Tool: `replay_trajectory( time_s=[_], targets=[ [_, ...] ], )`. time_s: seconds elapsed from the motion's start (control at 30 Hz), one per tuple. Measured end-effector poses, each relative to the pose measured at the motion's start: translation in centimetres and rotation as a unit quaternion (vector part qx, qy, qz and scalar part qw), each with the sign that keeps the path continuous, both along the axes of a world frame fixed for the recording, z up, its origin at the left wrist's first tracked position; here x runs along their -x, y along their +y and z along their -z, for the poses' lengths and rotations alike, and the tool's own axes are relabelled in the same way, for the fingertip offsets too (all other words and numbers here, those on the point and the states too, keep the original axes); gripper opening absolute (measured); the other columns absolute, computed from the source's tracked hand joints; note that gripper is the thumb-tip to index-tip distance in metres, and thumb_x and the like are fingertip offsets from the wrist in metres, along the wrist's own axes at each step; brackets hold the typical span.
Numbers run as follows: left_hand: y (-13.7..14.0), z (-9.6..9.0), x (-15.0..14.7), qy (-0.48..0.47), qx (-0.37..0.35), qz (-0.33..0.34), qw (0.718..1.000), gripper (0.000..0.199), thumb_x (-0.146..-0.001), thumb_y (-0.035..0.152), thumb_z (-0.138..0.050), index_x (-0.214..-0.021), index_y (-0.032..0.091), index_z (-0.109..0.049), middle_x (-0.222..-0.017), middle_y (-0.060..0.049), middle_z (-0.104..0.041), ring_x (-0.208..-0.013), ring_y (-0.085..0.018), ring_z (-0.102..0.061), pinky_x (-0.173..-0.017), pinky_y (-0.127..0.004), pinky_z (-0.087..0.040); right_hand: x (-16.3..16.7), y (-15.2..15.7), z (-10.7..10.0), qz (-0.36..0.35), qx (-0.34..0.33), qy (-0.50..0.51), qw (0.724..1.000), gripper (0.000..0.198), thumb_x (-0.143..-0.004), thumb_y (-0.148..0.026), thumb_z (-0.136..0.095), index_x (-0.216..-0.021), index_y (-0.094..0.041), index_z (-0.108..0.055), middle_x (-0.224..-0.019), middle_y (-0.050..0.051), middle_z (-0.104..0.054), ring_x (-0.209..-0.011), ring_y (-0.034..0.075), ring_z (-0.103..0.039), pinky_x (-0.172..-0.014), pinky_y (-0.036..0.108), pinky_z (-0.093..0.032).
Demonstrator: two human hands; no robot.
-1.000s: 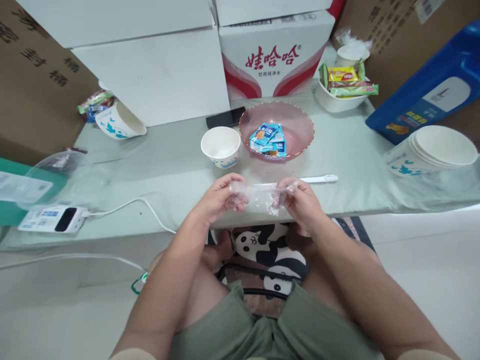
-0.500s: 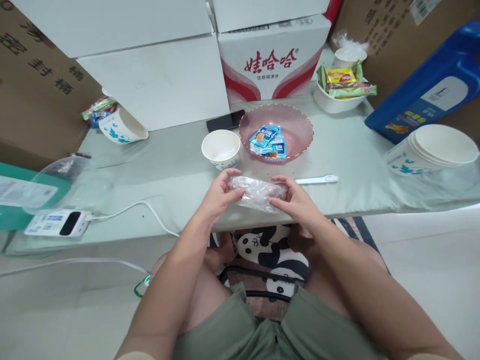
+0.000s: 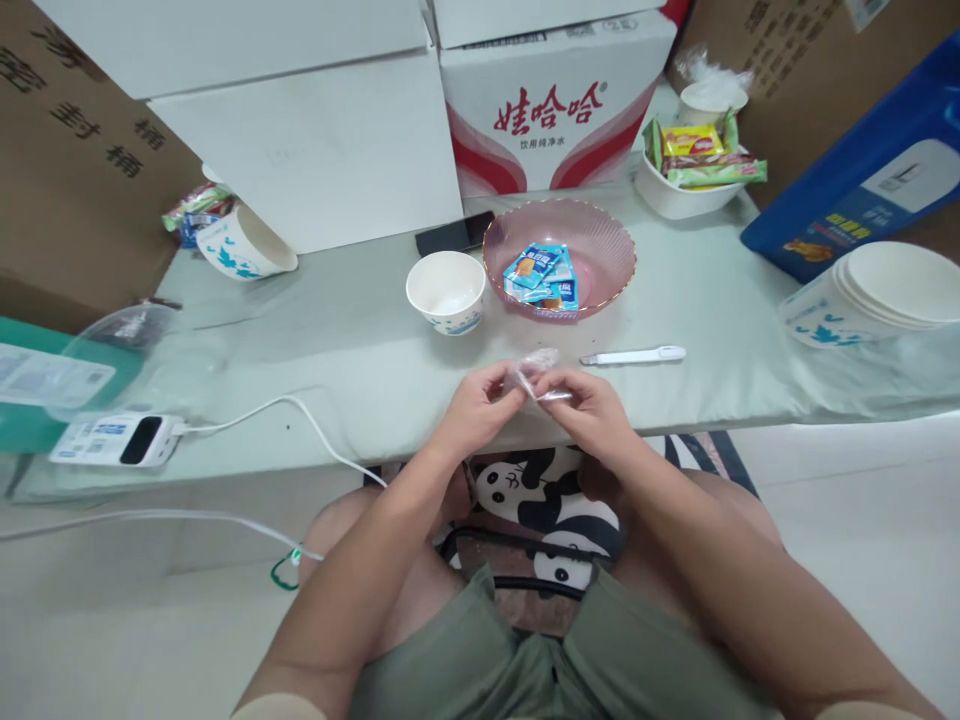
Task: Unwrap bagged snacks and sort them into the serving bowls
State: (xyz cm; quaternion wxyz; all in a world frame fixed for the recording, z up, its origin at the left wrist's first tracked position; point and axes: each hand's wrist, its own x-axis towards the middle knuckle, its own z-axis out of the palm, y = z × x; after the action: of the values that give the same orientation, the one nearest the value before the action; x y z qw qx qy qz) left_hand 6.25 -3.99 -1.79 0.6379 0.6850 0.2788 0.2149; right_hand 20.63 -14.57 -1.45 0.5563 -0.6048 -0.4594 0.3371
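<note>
A crumpled clear plastic wrapper (image 3: 541, 360) is pinched between my two hands, just above the front edge of the cloth-covered table. My left hand (image 3: 486, 405) grips it from the left with thumb and fingers pressed together. From the other side, my right hand (image 3: 589, 408) holds it the same way, close to the left. Behind them stands a white paper bowl (image 3: 447, 290) with a blue print. Beside that is a pink ribbed bowl (image 3: 607, 255) holding several blue snack packets (image 3: 538, 272). A white utility knife (image 3: 637, 356) lies right of my hands.
A black phone (image 3: 454, 234) lies behind the paper bowl. Stacked paper bowls (image 3: 862, 300) and a blue bottle (image 3: 862, 170) stand right, a snack-filled white dish (image 3: 686, 198) back right. A white power bank (image 3: 116, 440) with a cable (image 3: 300, 405) sits left. Boxes (image 3: 300, 150) line the back.
My hands have come closer together. The plastic wrapper, stretched out between them before, is now bunched up in my fingers. The view has shifted slightly.
</note>
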Motion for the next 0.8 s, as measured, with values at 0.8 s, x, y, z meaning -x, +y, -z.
replay_trajectory(
  time_s=[0.8],
  targets=[
    [1.2,-1.6,0.6,0.048,0.01,0.024,0.999,0.027,-0.078,0.044,-0.068,-0.081,0.017,-0.064,-0.068,0.002,-0.06,-0.062,-0.011,-0.051,-0.06,-0.024,-0.041,0.0,-0.2,1.5,-0.003,0.042,0.04,0.998,0.071,-0.075,-0.047,-0.078,-0.138,-0.027,-0.049,-0.134,0.013,-0.061,-0.119,0.026,-0.061,-0.098,0.044,-0.051]
  ],
)
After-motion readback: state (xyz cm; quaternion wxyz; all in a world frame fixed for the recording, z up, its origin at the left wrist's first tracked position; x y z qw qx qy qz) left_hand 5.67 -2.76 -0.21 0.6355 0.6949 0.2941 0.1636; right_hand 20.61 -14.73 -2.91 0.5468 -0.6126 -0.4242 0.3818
